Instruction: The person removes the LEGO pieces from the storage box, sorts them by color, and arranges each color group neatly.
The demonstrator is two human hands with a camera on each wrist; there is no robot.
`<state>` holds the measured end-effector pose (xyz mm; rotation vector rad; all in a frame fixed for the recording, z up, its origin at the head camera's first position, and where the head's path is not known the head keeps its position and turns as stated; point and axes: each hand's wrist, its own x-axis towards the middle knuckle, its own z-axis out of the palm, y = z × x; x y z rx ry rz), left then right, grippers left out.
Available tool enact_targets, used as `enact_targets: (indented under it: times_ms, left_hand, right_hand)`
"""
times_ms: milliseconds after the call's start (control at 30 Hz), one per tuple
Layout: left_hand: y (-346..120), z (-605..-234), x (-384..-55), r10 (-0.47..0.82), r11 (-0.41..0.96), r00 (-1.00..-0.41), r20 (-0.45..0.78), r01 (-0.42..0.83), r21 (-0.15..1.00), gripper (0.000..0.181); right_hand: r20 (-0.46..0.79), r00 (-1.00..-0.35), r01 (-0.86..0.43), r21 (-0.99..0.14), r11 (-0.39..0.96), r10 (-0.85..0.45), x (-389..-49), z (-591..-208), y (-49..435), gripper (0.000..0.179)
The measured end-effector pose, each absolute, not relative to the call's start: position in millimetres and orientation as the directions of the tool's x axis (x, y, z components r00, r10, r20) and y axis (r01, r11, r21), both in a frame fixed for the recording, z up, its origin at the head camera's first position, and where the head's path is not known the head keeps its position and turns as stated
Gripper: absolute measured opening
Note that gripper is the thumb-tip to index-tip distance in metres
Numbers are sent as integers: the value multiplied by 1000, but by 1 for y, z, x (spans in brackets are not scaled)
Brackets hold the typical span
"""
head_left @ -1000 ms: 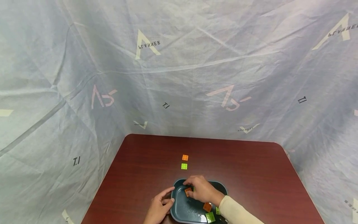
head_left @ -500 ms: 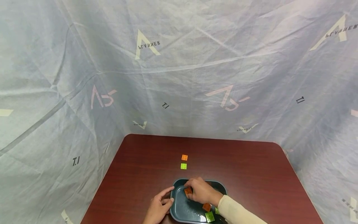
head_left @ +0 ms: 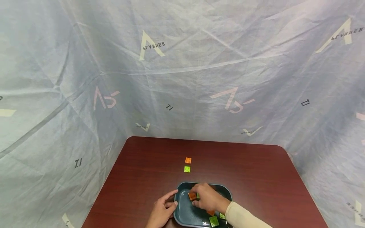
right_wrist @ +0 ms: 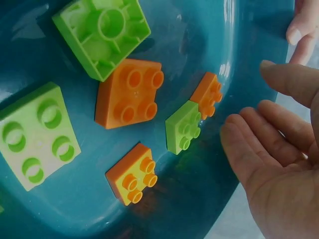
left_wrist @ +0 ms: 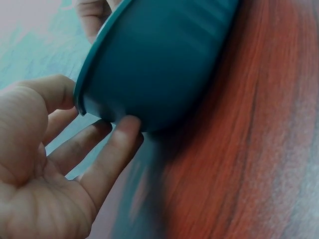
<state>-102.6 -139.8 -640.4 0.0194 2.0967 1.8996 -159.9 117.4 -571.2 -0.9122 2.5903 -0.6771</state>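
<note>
My left hand (head_left: 162, 207) holds the left rim of a deep teal plastic tray (head_left: 182, 218); in the left wrist view its fingers touch the tray's wall (left_wrist: 154, 64). Inside the tray, my right hand (head_left: 207, 198) has thumb and fingers spread around an orange toy brick (head_left: 192, 196) and a green one beside it. From the right wrist, the open palm (right_wrist: 279, 189) faces that small orange brick (right_wrist: 205, 94) and the adjoining green brick (right_wrist: 183, 127), fingertips a little apart from them. Nothing is in its grasp.
More loose bricks lie in the tray: a green one upside down (right_wrist: 102, 37), an orange one (right_wrist: 129, 92), a pale green one (right_wrist: 40, 137) and another orange one (right_wrist: 132, 174). Beyond the tray, an orange brick (head_left: 188, 160) and a green brick (head_left: 187, 169) sit on the table (head_left: 242, 171).
My right hand has shifted slightly toward me and its thumb has drawn away from the orange brick, leaving more of it visible. The left hand has stayed at the rim.
</note>
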Motion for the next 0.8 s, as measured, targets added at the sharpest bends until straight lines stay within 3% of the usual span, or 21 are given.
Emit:
enact_targets:
  times_ms: [500,800]
  left_hand:
    - [-136,-641,-103,203,144,-958,-201,-174,974,49]
    - [-136,-643,-104,200,140,-958,-207,-181,973,49]
  right_hand:
    - [-122,-756,-475,-575,666,-644,-147,-584,116,39]
    - [-24,-789,-501,-554,665,-614,-148,-603,114,36]
